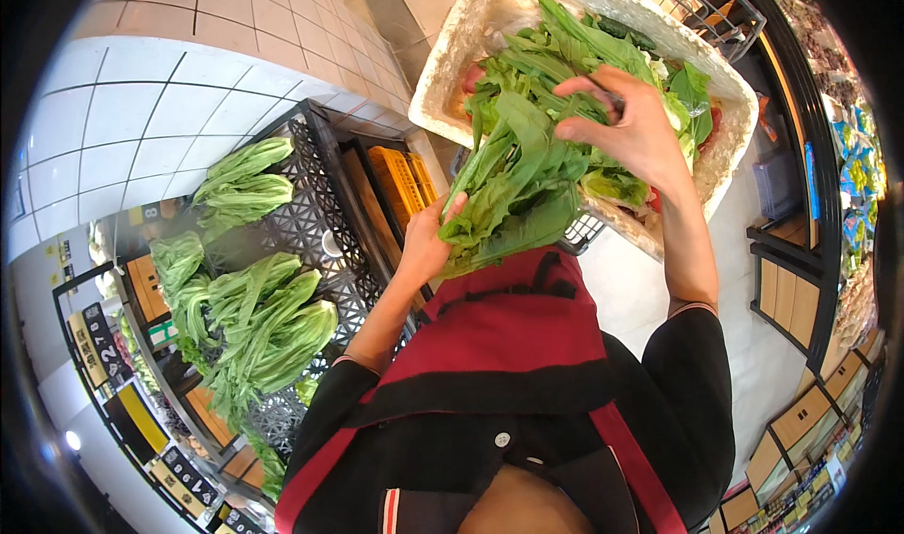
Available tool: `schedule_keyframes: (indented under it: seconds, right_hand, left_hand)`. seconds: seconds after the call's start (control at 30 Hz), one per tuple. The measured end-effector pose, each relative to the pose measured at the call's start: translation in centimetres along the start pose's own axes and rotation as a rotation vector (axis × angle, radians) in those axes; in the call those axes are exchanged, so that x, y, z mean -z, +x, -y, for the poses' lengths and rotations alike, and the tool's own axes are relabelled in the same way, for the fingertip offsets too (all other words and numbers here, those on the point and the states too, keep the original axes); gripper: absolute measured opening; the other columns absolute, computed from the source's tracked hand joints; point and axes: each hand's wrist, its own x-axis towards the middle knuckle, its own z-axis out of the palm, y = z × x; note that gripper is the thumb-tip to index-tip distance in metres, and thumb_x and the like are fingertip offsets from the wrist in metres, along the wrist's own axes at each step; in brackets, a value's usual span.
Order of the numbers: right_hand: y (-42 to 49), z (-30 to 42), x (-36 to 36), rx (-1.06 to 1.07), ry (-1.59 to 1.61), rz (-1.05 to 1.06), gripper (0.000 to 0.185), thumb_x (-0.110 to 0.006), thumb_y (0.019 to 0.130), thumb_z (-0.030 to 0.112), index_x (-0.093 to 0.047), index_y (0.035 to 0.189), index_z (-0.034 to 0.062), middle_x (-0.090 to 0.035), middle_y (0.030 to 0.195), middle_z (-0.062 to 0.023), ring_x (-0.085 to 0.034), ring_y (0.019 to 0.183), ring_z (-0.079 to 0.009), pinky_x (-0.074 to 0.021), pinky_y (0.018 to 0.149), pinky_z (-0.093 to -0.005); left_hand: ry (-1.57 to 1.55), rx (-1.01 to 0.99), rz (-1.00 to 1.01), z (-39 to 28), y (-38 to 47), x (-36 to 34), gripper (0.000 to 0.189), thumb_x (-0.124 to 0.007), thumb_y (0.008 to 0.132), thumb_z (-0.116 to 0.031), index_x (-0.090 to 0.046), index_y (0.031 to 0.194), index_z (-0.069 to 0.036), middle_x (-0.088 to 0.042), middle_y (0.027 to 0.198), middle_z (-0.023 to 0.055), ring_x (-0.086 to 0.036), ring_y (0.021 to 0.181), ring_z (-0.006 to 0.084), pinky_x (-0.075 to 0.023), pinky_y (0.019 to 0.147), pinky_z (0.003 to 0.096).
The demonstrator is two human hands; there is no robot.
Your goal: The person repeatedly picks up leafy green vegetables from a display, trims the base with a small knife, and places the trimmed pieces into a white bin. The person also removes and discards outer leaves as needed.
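My left hand (432, 241) is closed around a bunch of leafy green lettuce (526, 174), held in front of the red apron at the near edge of a worn white foam box (441, 89). Over the box, my right hand (625, 121) is raised with thumb and fingers apart; nothing plainly shows between them. Loose green leaves (565, 36) lie in the box beneath it, with a dark green cucumber-like vegetable (621, 31) and some red pieces (473, 78) near the walls.
To the left, bunches of leafy lettuce (268, 322) lie on a black plastic grid shelf (282, 227) beside a white tiled wall (141, 110). An orange crate (402, 181) sits below the shelf's edge. A wire basket (734, 25) is behind the box; shelving (794, 265) stands at right.
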Motion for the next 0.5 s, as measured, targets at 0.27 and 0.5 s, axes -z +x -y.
schedule_keyframes:
  seconds: [0.27,0.5]
  right_hand:
    - [-0.2,0.1,-2.7,0.093,0.193,0.053,0.022,-0.074,0.074,0.008,-0.064,0.094,0.0074,-0.054,0.08,0.0008,-0.036,0.057,-0.0091,-0.0318,0.053,-0.0236]
    - [-0.2,-0.4,-3.6,0.263,-0.135,0.088,0.021,-0.068,0.078,0.008,-0.058,0.097,0.0078,-0.065,0.09,-0.0057,-0.065,0.075,-0.0201,-0.0497,0.063,-0.0296]
  left_hand:
    - [-0.244,0.054,0.083,2.7,1.1,-0.3,0.058,-0.039,0.095,-0.05,-0.057,0.117,0.001,-0.065,0.091,0.0142,-0.061,0.087,0.0207,-0.0449,0.082,0.0306]
    - [-0.535,0.193,0.228,2.5,0.7,0.3,0.053,-0.044,0.097,-0.041,-0.052,0.124,0.004,-0.061,0.11,0.0086,-0.052,0.098,0.0112,-0.0409,0.088,0.0248]
